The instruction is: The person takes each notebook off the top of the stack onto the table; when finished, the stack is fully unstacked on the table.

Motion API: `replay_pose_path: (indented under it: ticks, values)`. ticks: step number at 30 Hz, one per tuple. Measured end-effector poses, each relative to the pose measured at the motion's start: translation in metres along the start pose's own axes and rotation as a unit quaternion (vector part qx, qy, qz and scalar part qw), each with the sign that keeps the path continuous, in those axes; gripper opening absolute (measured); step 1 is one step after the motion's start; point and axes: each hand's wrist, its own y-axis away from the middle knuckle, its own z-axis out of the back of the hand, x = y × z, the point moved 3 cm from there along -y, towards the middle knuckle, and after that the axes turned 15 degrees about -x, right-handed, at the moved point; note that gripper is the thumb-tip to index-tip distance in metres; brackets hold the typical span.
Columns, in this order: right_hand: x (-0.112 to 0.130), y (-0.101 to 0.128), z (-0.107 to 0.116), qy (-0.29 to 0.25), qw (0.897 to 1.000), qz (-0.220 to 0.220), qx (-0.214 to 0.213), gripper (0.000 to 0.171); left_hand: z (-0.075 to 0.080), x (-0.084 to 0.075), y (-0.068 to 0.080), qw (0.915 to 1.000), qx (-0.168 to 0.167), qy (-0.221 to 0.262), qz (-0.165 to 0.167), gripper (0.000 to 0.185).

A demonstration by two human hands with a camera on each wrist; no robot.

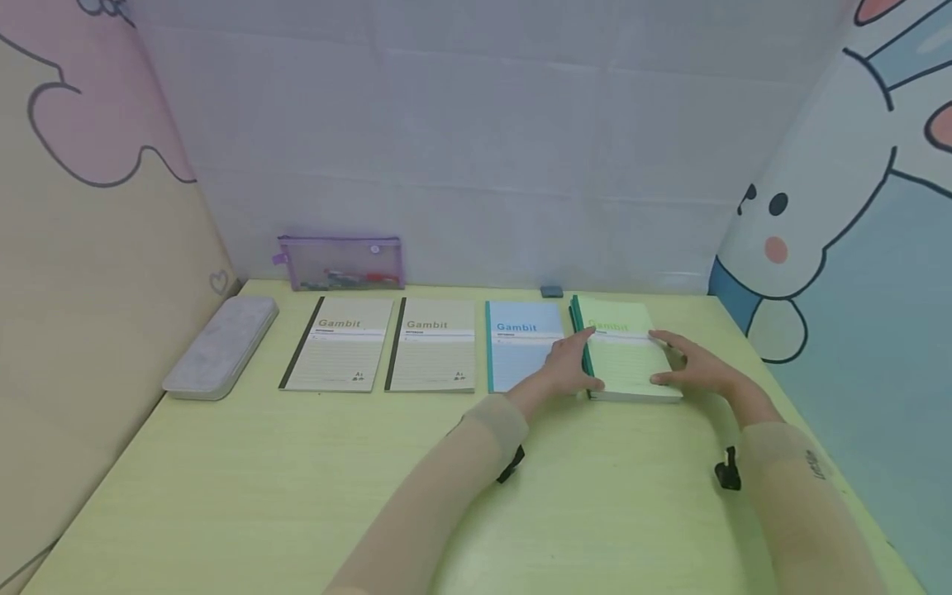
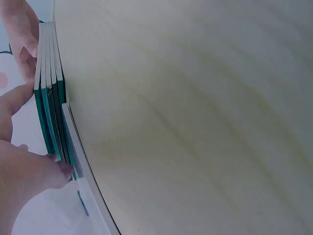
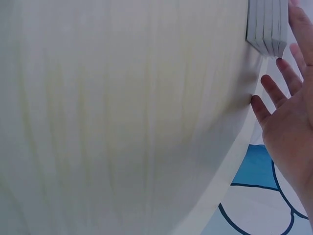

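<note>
Yellowish surface (image 1: 297, 496), and head view looks like squaring up the green notebook stack (image 1: 628, 364) right of the blue notebook (image 1: 524, 351), left hand (image 1: 561, 369) and right hand (image 1: 702, 369) bracketing it unclenched, next probably needs even pressure imo, long axis and title end (image 1: 608, 326) pointing away; left wrist has fingertips against green spines (image 2: 47, 122), right wrist just spread fingers.
</note>
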Motion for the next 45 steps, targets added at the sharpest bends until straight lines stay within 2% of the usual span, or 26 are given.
replay_pose_path:
  ticks: [4, 9, 12, 15, 22, 26, 34, 40, 45]
  values:
    - [0.003, -0.002, 0.0, 0.0, 1.0, 0.014, -0.007, 0.095, 0.003, -0.001, -0.002, 0.9967, -0.034, 0.074, 0.003, 0.085]
    - [0.01, -0.005, -0.001, 0.001, 0.999, 0.036, -0.009, 0.097, 0.006, -0.002, -0.003, 0.9851, -0.058, 0.161, 0.014, 0.084]
    - [0.013, -0.006, -0.001, 0.001, 0.999, 0.041, -0.008, 0.099, 0.007, -0.003, -0.003, 0.9822, -0.057, 0.178, 0.022, 0.086]
    - [0.013, -0.006, -0.001, -0.007, 0.999, 0.04, -0.007, 0.098, 0.008, -0.004, -0.001, 0.9825, -0.043, 0.179, 0.025, 0.089]
    - [0.01, 0.0, 0.005, -0.059, 0.998, -0.021, -0.014, 0.09, 0.01, -0.009, 0.007, 0.9845, -0.019, 0.174, 0.015, 0.093]
    - [0.014, 0.003, 0.012, -0.094, 0.995, -0.02, -0.028, 0.086, 0.016, -0.012, 0.012, 0.9813, -0.02, 0.191, 0.01, 0.094]
    - [0.037, 0.006, 0.028, -0.123, 0.991, 0.021, -0.04, 0.085, 0.042, -0.019, 0.015, 0.971, -0.034, 0.236, 0.012, 0.096]
    - [0.06, 0.004, 0.039, -0.159, 0.986, 0.024, -0.046, 0.082, 0.068, -0.018, 0.013, 0.9623, -0.031, 0.27, 0.01, 0.095]
    - [0.082, 0.005, 0.047, -0.177, 0.982, 0.017, -0.062, 0.079, 0.093, -0.013, 0.013, 0.9598, -0.02, 0.28, 0.009, 0.095]
